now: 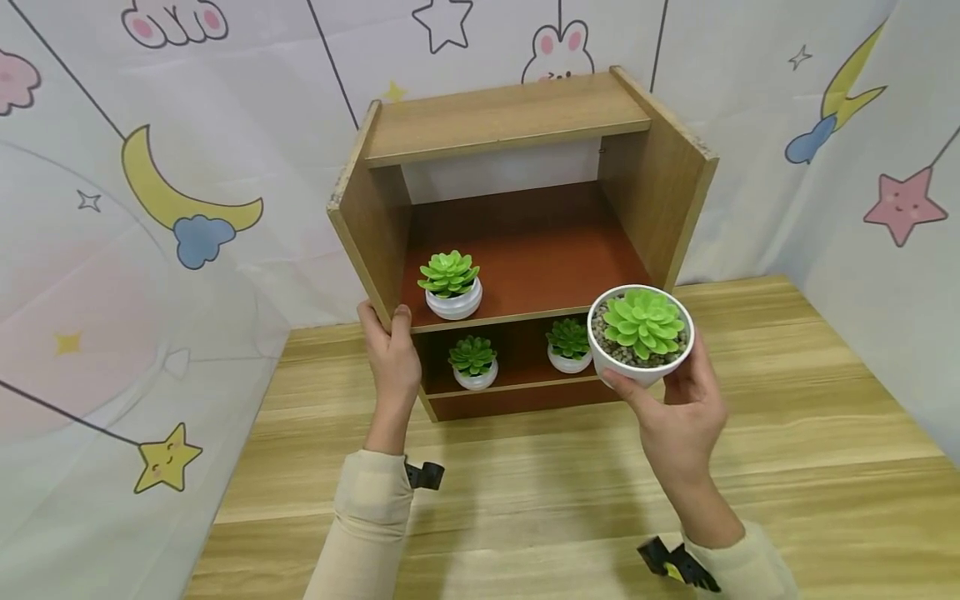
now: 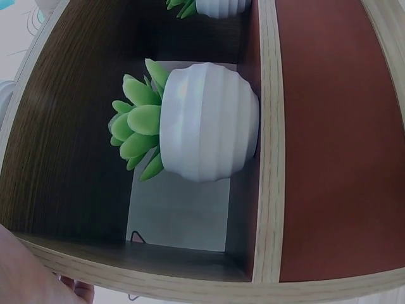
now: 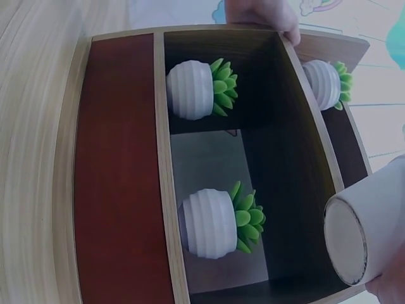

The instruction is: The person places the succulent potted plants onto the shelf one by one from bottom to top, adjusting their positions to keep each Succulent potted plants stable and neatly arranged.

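Note:
My left hand (image 1: 395,367) grips the left side panel of a wooden shelf (image 1: 487,125) at the height of its middle board. In my right hand (image 1: 686,425) is a potted succulent (image 1: 643,323) in a smooth white pot with pebbles, held in front of the shelf's right side. On the middle board's left end sits another potted succulent (image 1: 452,285). Two more stand in the lower compartment, one at left (image 1: 474,362) and one at right (image 1: 568,344), the latter partly behind the held pot. The right wrist view shows the held pot's underside (image 3: 346,244).
The shelf stands on a wood-grain table (image 1: 525,500) near the back. A white cloth (image 1: 285,50) printed with stars, moons and a rabbit hangs behind and at both sides. A red-brown panel (image 3: 123,171) runs below the lower compartment.

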Tool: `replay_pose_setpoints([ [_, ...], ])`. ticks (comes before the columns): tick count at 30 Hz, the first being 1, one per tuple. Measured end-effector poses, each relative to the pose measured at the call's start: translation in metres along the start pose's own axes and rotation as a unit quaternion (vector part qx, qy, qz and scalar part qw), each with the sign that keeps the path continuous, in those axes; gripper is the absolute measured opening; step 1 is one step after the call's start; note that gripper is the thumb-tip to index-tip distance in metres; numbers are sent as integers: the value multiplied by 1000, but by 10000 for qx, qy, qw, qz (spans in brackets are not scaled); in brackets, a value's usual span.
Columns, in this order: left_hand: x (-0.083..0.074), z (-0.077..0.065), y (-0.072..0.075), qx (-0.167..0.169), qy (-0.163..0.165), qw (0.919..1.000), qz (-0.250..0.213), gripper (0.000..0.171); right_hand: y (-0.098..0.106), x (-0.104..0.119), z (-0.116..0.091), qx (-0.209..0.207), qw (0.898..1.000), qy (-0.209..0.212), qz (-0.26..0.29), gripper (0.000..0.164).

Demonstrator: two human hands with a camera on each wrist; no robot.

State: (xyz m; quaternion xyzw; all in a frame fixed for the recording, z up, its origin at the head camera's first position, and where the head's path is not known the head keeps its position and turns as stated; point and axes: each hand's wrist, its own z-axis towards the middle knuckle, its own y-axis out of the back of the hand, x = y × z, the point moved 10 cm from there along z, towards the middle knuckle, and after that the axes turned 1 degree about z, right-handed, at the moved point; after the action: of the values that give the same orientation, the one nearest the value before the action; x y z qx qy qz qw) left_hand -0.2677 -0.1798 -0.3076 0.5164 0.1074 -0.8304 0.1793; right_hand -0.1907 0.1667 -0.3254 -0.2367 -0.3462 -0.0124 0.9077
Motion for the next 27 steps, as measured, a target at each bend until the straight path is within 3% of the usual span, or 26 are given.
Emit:
replay_pose_setpoints([
  [7, 1, 2, 1, -2, -13, 10000, 10, 32, -5, -4, 2, 149, 9984, -284, 466, 86],
  [12, 2, 3, 1, -35, -19, 10000, 0, 31, -6, -3, 2, 172, 9978, -403, 490, 84],
  [27, 1, 1, 0, -26, -47, 9999, -86, 29, -14, 8, 12, -153, 9989, -210, 391, 81],
])
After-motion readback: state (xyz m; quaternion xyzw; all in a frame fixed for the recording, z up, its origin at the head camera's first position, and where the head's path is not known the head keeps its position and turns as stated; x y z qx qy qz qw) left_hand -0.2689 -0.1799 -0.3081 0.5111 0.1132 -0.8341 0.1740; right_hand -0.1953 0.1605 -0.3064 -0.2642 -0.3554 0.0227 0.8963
